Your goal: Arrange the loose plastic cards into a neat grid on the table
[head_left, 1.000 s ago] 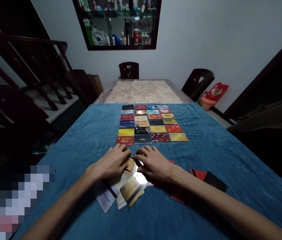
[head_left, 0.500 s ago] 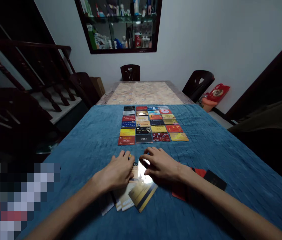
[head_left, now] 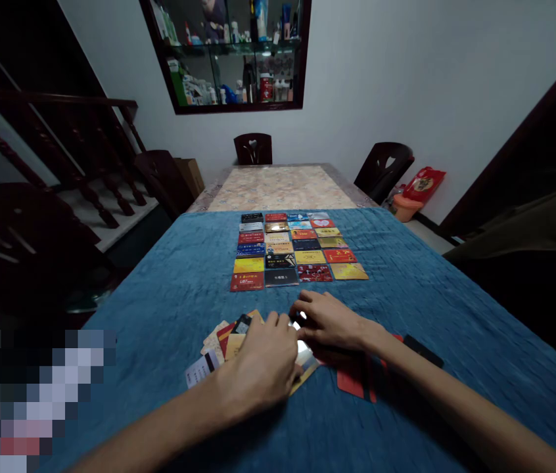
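My left hand (head_left: 269, 360) is closed, palm down, on a loose pile of plastic cards, its thumb and fingers at a gold card (head_left: 308, 376) partly hidden below it. Close beside its fingertips, my right hand (head_left: 331, 323) has its fingers curled in a pinch around a brightly glaring card (head_left: 302, 322). Out of the pile, left of my left hand, stick a pale lilac card (head_left: 200, 369) with a dark stripe, a red card (head_left: 223, 338) and a black card (head_left: 242, 324). Under my right forearm lies a red card (head_left: 354, 382) with a dark stripe.
Beyond my hands, several colourful cards (head_left: 280, 277) lie face up in neat rows on a blue cloth (head_left: 160, 276). A black card (head_left: 423, 350) rests to the right. Chairs (head_left: 386, 167) stand round the patterned table (head_left: 282, 187); a cabinet (head_left: 238, 108) is set in the wall.
My left hand has moved right over the pile, onto the gold card, uncovering cards on the left. My right hand has shifted slightly right, its fingers closing at the glaring card.
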A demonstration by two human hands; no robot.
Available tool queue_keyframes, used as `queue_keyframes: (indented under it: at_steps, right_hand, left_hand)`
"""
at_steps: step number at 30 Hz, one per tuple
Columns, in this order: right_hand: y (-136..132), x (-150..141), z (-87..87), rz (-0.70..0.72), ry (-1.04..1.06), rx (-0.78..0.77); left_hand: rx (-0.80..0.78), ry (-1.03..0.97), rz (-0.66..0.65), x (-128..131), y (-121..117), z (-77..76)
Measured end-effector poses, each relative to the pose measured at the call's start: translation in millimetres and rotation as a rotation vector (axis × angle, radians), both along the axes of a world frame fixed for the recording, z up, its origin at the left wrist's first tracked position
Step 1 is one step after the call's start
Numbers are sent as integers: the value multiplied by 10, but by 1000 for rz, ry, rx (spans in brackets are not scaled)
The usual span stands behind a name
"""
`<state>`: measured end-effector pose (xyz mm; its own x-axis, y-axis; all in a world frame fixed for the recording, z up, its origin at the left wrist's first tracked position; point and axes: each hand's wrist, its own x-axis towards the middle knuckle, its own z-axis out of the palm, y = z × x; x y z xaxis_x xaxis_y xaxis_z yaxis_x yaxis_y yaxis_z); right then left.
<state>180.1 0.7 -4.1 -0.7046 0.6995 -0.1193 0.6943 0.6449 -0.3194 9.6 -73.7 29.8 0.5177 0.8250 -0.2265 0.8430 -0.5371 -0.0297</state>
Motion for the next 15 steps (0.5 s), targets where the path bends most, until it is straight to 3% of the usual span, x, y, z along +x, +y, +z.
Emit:
queue_keyframes:
  at_steps: [6, 15]
  right_hand:
    - [-26, 29, 47, -24, -85, 61]
    - [-42, 37, 143, -9, -192, 74]
  left_hand:
    - [-14, -2, -39, 120, -114, -137]
    - [-57, 43, -20, 140, -152, -85]
